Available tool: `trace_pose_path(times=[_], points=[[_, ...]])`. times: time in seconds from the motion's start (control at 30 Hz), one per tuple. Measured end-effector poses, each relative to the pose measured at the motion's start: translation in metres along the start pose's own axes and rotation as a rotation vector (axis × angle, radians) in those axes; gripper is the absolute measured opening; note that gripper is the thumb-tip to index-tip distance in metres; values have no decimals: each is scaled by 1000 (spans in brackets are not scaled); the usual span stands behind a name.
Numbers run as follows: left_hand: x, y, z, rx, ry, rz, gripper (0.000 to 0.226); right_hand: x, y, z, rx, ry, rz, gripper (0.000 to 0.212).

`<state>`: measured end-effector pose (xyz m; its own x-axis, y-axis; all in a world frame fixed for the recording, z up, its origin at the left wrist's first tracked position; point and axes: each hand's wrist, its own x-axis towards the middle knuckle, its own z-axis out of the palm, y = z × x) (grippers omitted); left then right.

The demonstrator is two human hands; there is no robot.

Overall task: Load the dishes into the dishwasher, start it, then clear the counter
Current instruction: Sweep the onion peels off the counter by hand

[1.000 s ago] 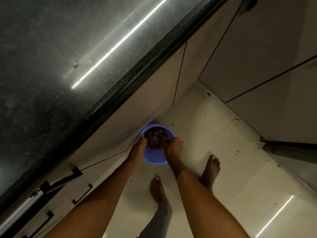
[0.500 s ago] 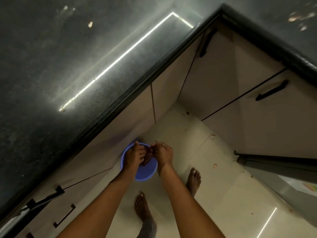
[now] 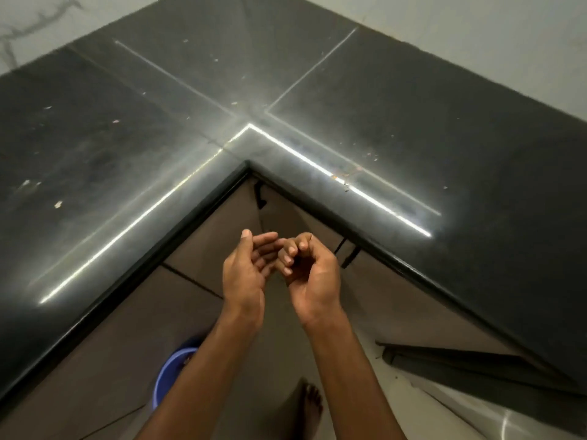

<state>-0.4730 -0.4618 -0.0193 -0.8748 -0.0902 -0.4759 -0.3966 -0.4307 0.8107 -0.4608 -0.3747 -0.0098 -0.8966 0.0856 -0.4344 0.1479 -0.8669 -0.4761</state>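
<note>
a: both hands have come up from the blue bowl (image 3: 171, 373) on the floor and now hang in the air below the inner corner of the counter (image 3: 127, 147).

b: and the bowl?

a: it sits low beside the cabinet fronts under the counter, mostly hidden behind the left forearm.

b: how do the hands look?

a: the left hand (image 3: 246, 274) is palm up with fingers relaxed and apart, holding nothing. the right hand (image 3: 309, 274) has its fingers curled in toward the palm, fingertips bunched just beside the left fingers; whether it pinches anything cannot be told.

b: anything on the counter?

a: small crumbs (image 3: 344, 181) lie scattered on the dark top, near the corner edge. one bare foot (image 3: 313, 403) shows on the floor below.
</note>
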Motion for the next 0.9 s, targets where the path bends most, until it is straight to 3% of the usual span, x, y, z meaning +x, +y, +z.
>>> trace_pose_path(times=[0.23, 0.47, 0.53, 0.67, 0.8, 0.9], points=[[-3, 10, 108, -62, -111, 94, 48, 24, -103, -2, -59, 55, -126, 32], [15, 3, 134, -140, -66, 130, 46, 56, -158, -16, -304, 119, -328, 29], [20, 0, 131, -189, 30, 85, 46, 72, -177, -19, -570, 142, -435, 25], [29, -17, 101, -392, 214, -59, 48, 129, -219, -22, -1441, 137, -656, 36], [43, -36, 83, -546, 296, -86, 51, 173, -212, -30, -2245, -3, -337, 89], [57, -41, 92, -654, 232, -9, 57, 157, -176, -36, -2355, -130, -429, 93]])
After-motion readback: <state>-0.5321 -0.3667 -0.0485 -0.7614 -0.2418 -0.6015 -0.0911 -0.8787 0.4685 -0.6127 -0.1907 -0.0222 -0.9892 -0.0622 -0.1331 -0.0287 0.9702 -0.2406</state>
